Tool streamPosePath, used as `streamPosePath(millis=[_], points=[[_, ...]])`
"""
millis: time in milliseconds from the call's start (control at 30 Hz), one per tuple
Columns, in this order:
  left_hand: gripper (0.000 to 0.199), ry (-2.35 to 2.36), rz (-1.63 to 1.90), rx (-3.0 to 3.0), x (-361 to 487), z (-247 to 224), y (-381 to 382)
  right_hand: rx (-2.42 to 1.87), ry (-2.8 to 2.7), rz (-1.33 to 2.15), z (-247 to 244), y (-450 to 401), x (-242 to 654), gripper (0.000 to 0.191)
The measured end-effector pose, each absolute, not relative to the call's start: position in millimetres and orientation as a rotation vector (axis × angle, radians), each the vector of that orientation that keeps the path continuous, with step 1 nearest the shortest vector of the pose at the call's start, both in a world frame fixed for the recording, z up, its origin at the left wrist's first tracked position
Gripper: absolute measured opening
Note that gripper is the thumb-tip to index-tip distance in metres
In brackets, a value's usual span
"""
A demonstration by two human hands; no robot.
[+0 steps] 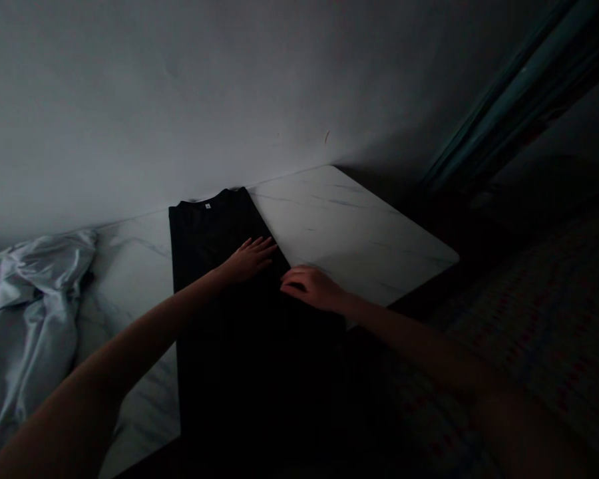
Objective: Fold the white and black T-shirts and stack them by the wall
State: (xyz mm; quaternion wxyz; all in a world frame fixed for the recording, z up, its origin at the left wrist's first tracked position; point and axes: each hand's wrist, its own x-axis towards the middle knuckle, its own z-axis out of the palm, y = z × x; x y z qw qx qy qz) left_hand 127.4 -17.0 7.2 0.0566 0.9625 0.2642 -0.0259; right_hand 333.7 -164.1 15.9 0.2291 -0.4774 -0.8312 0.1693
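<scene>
A black shirt (pixel 207 236) lies flat and narrow on a white marbled table (pixel 349 223), its neckline with a small white label pointing to the wall. My left hand (pixel 249 259) rests palm down on the shirt, fingers stretched and a little spread, close to its right edge. Just right of it, my right hand (pixel 313 287) is curled at that same edge, thumb and fingertips drawn together on the cloth. Deep shadow hides the lower part of the shirt and the exact pinch.
Shiny grey cloth (pixel 34 286) lies crumpled on the table's left side. A pale wall (pixel 180 100) runs along the back edge. Teal curtain-like fabric (pixel 499 100) hangs at the upper right, and a dark patterned cloth surface (pixel 539 346) lies below the table on the right.
</scene>
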Motion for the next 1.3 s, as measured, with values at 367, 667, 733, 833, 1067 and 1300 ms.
streamPosePath(millis=[367,667,733,833,1067,1300], points=[[0.055,0.613,-0.05,2.777,131.0,10.2,-79.8,-1.621,-1.832,0.19,-5.7,-294.7,337.9,0.004],[0.054,0.515,-0.043,2.803,128.0,8.9,-83.1,-1.271,-2.446,0.346,-5.4,-327.7,312.7,0.015],[0.054,0.468,-0.044,2.816,126.3,10.9,-92.1,-1.255,-2.432,0.52,6.2,-325.8,316.9,0.015],[0.049,0.293,-0.053,2.806,120.4,17.7,-112.7,-1.315,-2.23,0.619,29.3,-311.3,327.2,0.017],[0.06,-0.18,0.019,2.863,112.7,28.8,-174.8,-1.479,-2.136,0.294,37.4,-211.3,329.0,0.036],[0.039,-0.13,0.303,3.225,125.8,10.2,-227.9,-1.281,-2.442,0.508,5.3,-204.0,312.4,0.044]])
